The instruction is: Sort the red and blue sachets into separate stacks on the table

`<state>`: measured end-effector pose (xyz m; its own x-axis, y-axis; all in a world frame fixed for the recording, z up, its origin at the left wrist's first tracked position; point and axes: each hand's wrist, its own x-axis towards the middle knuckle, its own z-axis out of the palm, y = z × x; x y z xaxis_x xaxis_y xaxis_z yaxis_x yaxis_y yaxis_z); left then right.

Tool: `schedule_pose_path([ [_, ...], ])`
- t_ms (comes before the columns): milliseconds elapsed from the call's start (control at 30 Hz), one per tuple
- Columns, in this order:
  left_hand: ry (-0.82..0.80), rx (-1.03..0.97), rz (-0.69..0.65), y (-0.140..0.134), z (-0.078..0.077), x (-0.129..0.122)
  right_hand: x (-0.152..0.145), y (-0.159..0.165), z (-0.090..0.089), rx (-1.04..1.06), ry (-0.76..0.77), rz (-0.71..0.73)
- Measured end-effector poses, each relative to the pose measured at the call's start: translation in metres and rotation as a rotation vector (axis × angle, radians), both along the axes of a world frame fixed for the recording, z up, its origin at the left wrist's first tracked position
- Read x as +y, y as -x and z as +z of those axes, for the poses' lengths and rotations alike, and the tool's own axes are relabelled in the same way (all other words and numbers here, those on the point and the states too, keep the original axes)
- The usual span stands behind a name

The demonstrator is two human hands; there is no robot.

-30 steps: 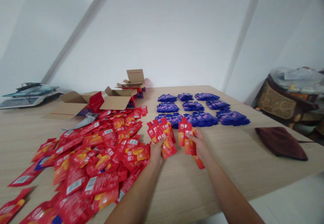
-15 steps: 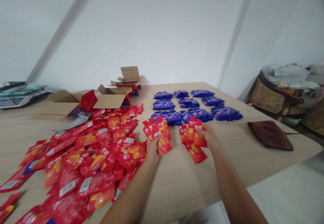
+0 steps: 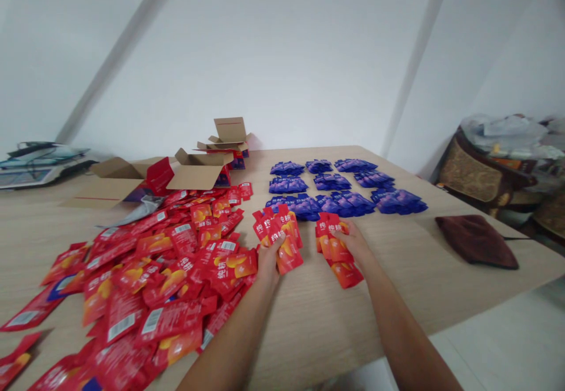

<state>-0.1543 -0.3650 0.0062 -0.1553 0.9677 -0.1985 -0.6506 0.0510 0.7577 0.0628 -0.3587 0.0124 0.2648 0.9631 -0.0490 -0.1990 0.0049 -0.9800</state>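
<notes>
Near L, the table is covered by a loose heap of red pkts. Just R of it, a fan of red pkts is pinched in L hand; another bunch is pinched in R hand. At R, a brown cloth is laid. Beyond, blue pkts are set in piles, nearest ones partly blocked by the fan. Far L, open boxes are lined up; far R, a chair is loaded w/ plastic bags.
</notes>
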Motion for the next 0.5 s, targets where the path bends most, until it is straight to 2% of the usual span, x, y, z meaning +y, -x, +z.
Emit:
schedule_pose_path([
  [133, 0.011, 0.025, -0.019, -0.001, 0.001, -0.001, -0.006, 0.012, 0.012, 0.136, -0.042, 0.102],
  [233, 0.004, 0.037, -0.024, -0.002, 0.0, -0.002, -0.008, 0.021, 0.014, 0.179, -0.054, 0.202],
  [400, 0.014, 0.049, -0.031, -0.002, 0.002, -0.003, -0.007, 0.026, 0.013, 0.194, -0.027, 0.154],
  [500, 0.0, 0.058, -0.052, -0.005, 0.003, -0.005, -0.011, 0.032, 0.018, 0.236, -0.001, 0.215],
])
